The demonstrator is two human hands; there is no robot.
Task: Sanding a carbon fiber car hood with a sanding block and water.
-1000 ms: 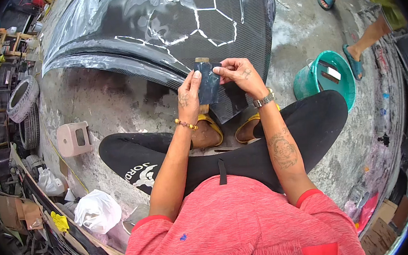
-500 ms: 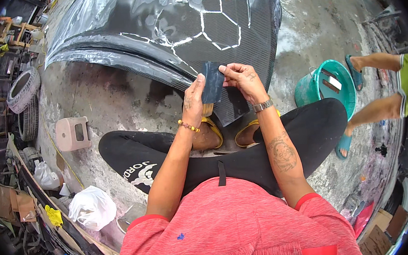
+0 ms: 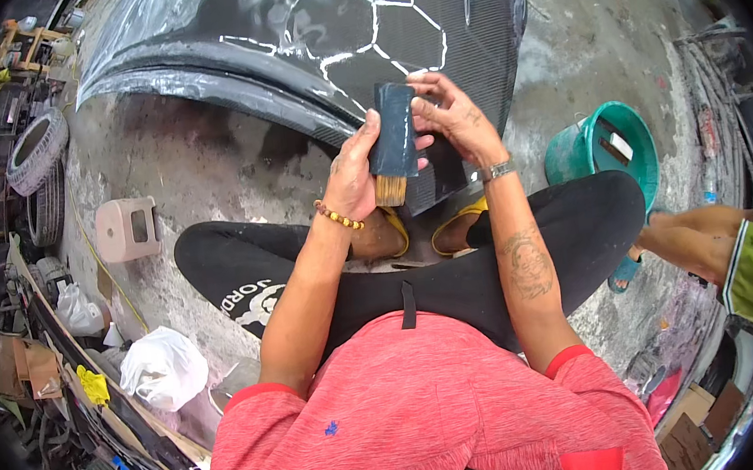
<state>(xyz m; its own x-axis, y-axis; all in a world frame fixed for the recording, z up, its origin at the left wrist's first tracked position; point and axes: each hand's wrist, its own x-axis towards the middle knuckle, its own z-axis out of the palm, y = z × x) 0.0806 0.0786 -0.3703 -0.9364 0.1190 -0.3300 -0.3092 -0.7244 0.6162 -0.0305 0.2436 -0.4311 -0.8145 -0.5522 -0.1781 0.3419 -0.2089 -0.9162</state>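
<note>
In front of me, my left hand [image 3: 354, 166] grips a tan, wood-like block [image 3: 391, 191] with a dark blue-grey sheet of sandpaper [image 3: 393, 134] wrapped round it. The block's striped lower end sticks out below the sheet. My right hand [image 3: 458, 123] pinches the sheet's right edge, its fingertips partly hidden behind it. Just beyond lies a dark carbon-fibre-patterned car panel [image 3: 286, 49], probably a hood, with white lines forming hexagons and greyish wet-looking smears along its near edge.
A green tub [image 3: 573, 157] holding a brown piece and a white piece stands at right. Beside it is another person's leg [image 3: 699, 245]. To the left are a small pale stool [image 3: 127, 230], tires [image 3: 38, 154], a white plastic bag [image 3: 165, 369] and piled scrap.
The sheet has been folded narrower round the block, and more of the block's end shows. Both hands have moved slightly up. The other person at right has shifted nearer.
</note>
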